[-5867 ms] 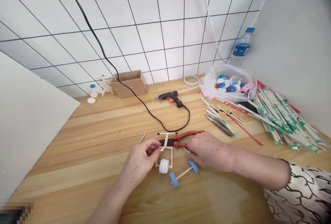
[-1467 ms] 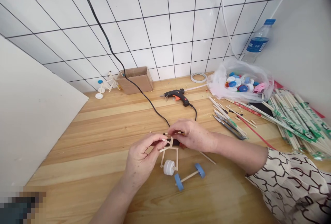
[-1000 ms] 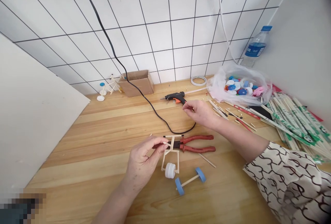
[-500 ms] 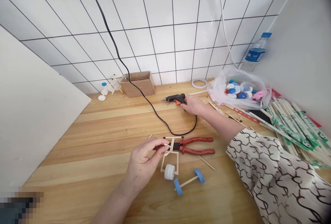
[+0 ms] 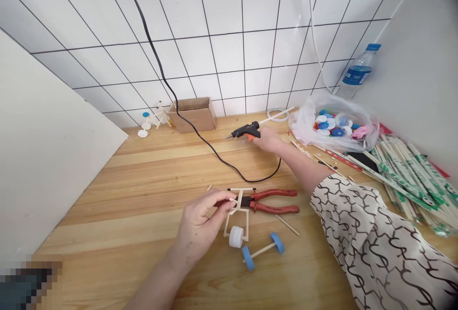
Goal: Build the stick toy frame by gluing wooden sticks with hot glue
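Between thumb and fingertips, my left hand [image 5: 204, 217] pinches a small wooden frame [image 5: 247, 224] built of thin sticks. A white bottle-cap wheel [image 5: 236, 237] sits at the frame's near end, and a dark-tipped crossbar [image 5: 242, 189] at its far end. My right hand [image 5: 267, 139] is wrapped round the handle of a black glue gun [image 5: 245, 130] with an orange trigger, its nozzle pointing left. Red-handled pliers [image 5: 275, 208] lie just behind the frame. Closer to me rests an axle with two blue cap wheels [image 5: 264, 251].
A cardboard box [image 5: 196, 118] and a small stick model [image 5: 143, 132] stand by the tiled wall. To the right are a tape roll [image 5: 277, 115], a plastic bag of bottle caps [image 5: 300, 126], a bottle [image 5: 358, 74] and wrapped chopsticks [image 5: 411, 176]. The black cord [image 5: 218, 157] crosses the table.
My right hand has tilted the glue gun and raised it slightly, and its glue stick now points up to the right. The left hand keeps its pinch; the view has shifted a little.
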### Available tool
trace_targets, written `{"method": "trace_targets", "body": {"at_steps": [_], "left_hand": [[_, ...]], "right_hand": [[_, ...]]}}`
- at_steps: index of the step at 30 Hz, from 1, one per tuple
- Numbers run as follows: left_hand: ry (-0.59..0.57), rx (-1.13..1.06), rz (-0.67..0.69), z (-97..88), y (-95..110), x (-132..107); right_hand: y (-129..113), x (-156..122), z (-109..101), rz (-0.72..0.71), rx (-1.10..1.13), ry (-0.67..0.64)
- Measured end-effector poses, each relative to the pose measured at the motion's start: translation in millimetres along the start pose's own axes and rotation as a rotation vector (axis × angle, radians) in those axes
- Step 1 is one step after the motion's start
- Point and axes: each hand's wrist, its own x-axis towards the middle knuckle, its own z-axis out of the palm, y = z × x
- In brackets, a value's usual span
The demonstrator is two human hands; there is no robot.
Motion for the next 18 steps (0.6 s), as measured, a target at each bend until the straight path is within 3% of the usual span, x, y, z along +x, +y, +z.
{"method": "trace_targets", "body": {"at_steps": [10, 13, 18], "left_hand": [[0.012, -0.010, -0.007, 0.2, 3, 0], [0.015, -0.019, 0.009, 0.3, 2, 1], [0.017, -0.023, 0.018, 0.5, 2, 1]], "right_hand": [[7, -46, -47, -0.091, 0.310, 0.130], [15, -59, -56, -0.177, 0.553, 0.146], [29, -81, -61, -0.267, 0.770, -0.014]]}}
